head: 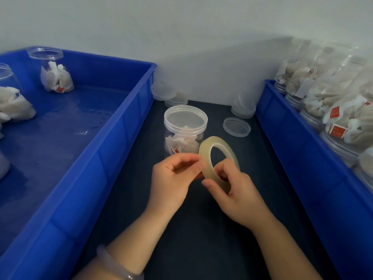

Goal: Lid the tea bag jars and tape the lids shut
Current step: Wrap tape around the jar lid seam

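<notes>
Head view, starting at the left: a big blue plastic tray (121, 122) holds the clear plastic jars (50, 71) not yet lidded, each with white tea bags in the bottom. I count three, one upright at the far corner and two cut off by the left edge. They look parked there to wait their turn.

Between the trays, on the dark table top (201, 229), stands one clear round jar (171, 138) with its translucent lid (185, 120) on. It sits just ahead of the hands, I'd guess so the tape can go straight onto it.

Left hand (171, 178) pinches thumb and forefinger at the rim of the pale roll of clear tape (204, 154), probably hunting the loose end (too clear for me to make out). Right hand (238, 195) grips the same roll on edge, thumb on its side. One roll, and no tape that I can see on the lid.

Spare lids lie within reach: one flat (236, 126), a leaning stack (243, 107), and a heap behind the jar (163, 91), too blurred to count.

On the right, a second blue tray (292, 138) is piled with lidded jars (335, 147) on their sides, at least five.
</notes>
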The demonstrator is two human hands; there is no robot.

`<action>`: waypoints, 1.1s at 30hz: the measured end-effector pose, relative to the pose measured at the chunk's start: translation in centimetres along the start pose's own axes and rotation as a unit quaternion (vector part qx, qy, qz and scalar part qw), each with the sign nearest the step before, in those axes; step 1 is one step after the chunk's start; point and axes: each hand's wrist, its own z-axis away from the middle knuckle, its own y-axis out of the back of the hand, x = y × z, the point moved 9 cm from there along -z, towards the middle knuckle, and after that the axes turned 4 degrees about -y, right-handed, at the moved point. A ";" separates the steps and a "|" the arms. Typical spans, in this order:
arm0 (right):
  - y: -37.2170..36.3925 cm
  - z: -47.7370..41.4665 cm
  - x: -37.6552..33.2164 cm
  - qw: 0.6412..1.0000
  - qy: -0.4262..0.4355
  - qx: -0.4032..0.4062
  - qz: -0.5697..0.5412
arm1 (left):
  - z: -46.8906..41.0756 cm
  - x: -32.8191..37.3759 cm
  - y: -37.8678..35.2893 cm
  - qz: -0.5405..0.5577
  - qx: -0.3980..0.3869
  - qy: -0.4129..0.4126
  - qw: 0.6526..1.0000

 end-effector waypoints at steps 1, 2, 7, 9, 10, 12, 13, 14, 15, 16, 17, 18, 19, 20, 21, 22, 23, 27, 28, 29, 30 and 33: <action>-0.1 0.0 -0.1 1.000 0.002 -0.004 0.005 | 0.1 0.0 0.0 -0.001 0.001 -0.003 1.000; -0.1 0.0 -0.1 1.000 0.003 -0.007 0.006 | 0.2 0.0 0.0 0.008 0.002 -0.002 1.000; 0.2 0.0 -0.2 1.000 0.006 0.000 0.000 | 0.1 -0.1 -0.3 0.038 -0.005 0.008 0.999; 0.2 0.1 -0.2 1.000 0.009 0.003 -0.002 | -0.1 -0.2 -0.3 0.048 -0.008 0.019 0.999; 0.2 0.1 -0.2 1.000 0.011 0.004 -0.001 | -0.1 -0.4 -0.4 0.056 -0.010 0.029 0.998; 0.2 0.2 -0.2 1.000 0.015 0.007 -0.001 | -0.3 -0.8 -0.7 0.060 -0.034 0.058 0.996; 0.2 0.2 -0.2 1.000 0.017 0.006 -0.005 | -0.3 -1.0 -0.9 0.052 -0.050 0.067 0.995; 0.2 0.2 -0.2 1.000 0.019 0.007 -0.009 | -0.3 -1.0 -1.1 0.041 -0.063 0.066 0.995; 0.2 0.2 -0.2 1.000 0.019 0.009 -0.014 | -0.4 -0.8 -1.1 0.030 -0.066 0.053 0.996; 0.2 0.1 -0.2 1.000 0.018 0.013 -0.018 | -0.4 -0.4 -0.9 0.024 -0.056 0.034 0.998; 0.3 0.0 -0.2 1.000 0.016 0.017 -0.021 | -0.5 -0.1 -0.6 0.021 -0.043 0.015 0.999; 0.2 0.0 -0.2 0.999 0.013 0.018 -0.023 | -0.4 0.2 -0.4 0.022 -0.034 0.001 0.999; 0.2 0.0 -0.2 1.000 0.011 0.017 -0.022 | -0.3 0.4 -0.3 0.023 -0.028 -0.010 0.999; 0.1 -0.1 -0.3 1.000 0.012 0.015 -0.021 | -0.3 0.4 -0.2 0.025 -0.022 -0.015 0.999; 0.0 0.0 -0.3 1.000 0.014 0.014 -0.019 | -0.2 0.4 0.0 0.026 -0.013 -0.016 0.999; 0.0 0.0 -0.3 1.000 0.014 0.014 -0.016 | -0.2 0.3 0.1 0.028 -0.008 -0.013 0.999; 0.1 0.0 -0.3 1.000 0.014 0.014 -0.014 | -0.2 0.2 0.1 0.026 -0.006 -0.014 1.000; 0.2 0.0 0.0 1.000 0.004 0.009 -0.004 | -0.2 0.3 -0.3 -0.074 -0.017 -0.040 0.996; 0.1 0.1 0.0 1.000 0.003 0.005 0.001 | -0.1 0.3 -0.5 -0.104 -0.021 -0.045 0.993; 0.1 0.1 0.1 1.000 0.003 0.001 0.007 | -0.2 0.3 -0.6 -0.128 -0.027 -0.044 0.990; 0.1 0.1 0.1 1.000 0.003 0.000 0.012 | -0.2 0.2 -0.7 -0.148 -0.039 -0.041 0.987; 0.6 0.0 0.4 0.999 -0.011 0.028 0.012 | 0.0 -0.5 -1.5 -0.154 -0.126 -0.001 0.980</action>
